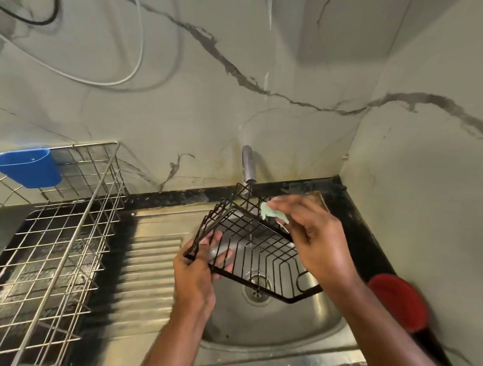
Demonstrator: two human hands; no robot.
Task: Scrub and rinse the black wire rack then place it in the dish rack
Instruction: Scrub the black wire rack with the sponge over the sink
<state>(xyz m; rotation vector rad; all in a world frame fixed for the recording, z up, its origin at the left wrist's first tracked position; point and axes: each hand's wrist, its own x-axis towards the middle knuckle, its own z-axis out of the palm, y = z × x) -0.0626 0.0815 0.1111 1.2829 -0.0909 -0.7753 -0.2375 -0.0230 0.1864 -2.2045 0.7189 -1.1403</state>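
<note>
Black wire rack [249,243], one in number, is held tilted over the steel sink [298,330], under the single tap [247,166] at the sink's back edge, a thin stream of water running through its bars. The left hand [196,271] takes the rack's near-left corner, thumb on top of the rim wire and fingers curled beneath, a closed grip on the frame. The right hand [312,237] reaches in from the right, wrist raised, its fingertips pinching one pale green scrub pad [272,212] against the rack's far rim. One drain [257,288] shows through the wires below. One steel dish rack [52,231] stands on the surface along the left edge, well apart from the black rack, with one blue plastic cup [30,170] hooked on its back rail. One red round object [397,300], blurred, lies at the surface's right edge.
</note>
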